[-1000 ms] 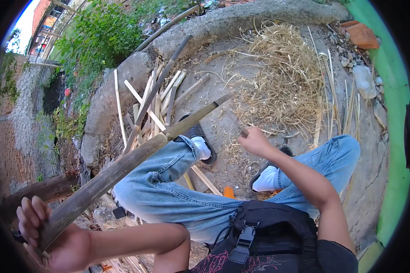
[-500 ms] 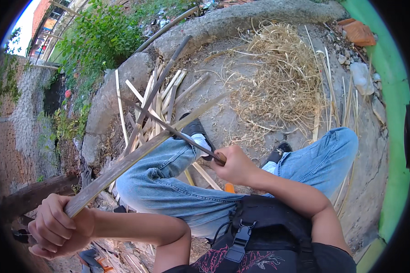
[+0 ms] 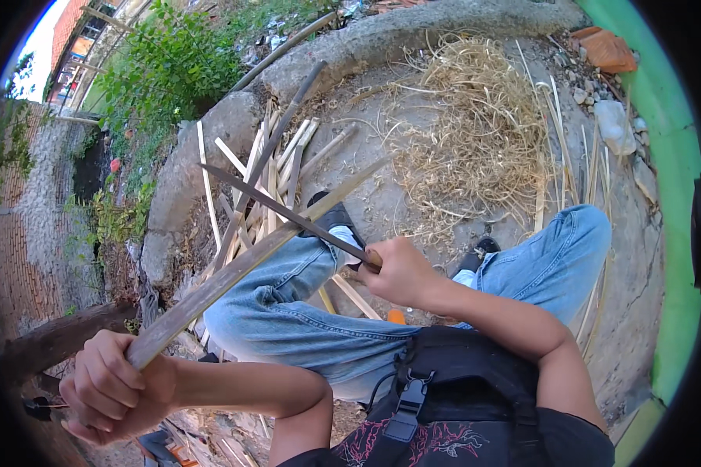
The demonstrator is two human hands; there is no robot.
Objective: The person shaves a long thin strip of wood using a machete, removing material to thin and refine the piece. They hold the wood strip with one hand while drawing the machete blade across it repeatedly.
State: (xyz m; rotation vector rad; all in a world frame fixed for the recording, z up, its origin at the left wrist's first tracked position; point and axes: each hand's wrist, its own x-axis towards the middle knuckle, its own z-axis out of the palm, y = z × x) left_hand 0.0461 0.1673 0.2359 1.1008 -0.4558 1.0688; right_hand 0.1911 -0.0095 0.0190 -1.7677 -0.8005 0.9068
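My left hand [image 3: 113, 385], at the lower left, is wrapped round the near end of a long bamboo strip [image 3: 218, 286]. The strip runs up and to the right across my left thigh, its thin far end over the ground. In my right hand [image 3: 395, 272] is the wooden handle of a long knife [image 3: 276, 206]. Its dark blade points up and left and crosses the strip beyond my left knee. Whether the blade touches the strip, I cannot tell. Behind the blade lies a pile of split bamboo strips [image 3: 297, 148].
A heap of curly bamboo shavings [image 3: 483, 128] lies on the ground beyond my feet. Long thin strips [image 3: 592, 175] lie along the right, beside a green wall [image 3: 678, 226]. A low concrete kerb [image 3: 444, 25] curves round the far side and left. A log [image 3: 62, 338] lies at left.
My left hand has shifted a little right, sliding the near end of the strip with it. The knife has turned, so more of its blade's flat shows. My right hand has risen slightly.
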